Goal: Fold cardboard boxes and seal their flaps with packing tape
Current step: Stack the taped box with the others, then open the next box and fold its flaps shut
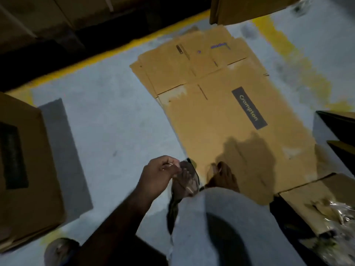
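Observation:
A stack of flattened cardboard boxes (pixel 211 116) lies on the blue-grey floor, and the top one has a dark "Crompton" label. My left hand (pixel 159 173) is at the stack's near-left corner. Its fingers pinch a crumpled strip of clear packing tape (pixel 187 181) that hangs down beside my grey trouser leg (pixel 221 227). My bare foot (pixel 223 177) stands on the near edge of the cardboard. My right hand is out of view.
An assembled box (pixel 25 169) stands at the left. Another box (pixel 307 206) with crumpled clear tape (pixel 342 214) sits at the lower right, and a third (pixel 249 10) is at the top right. A yellow floor line (pixel 107 54) runs along dark stacked goods. A dim round object (pixel 59 250) lies bottom left.

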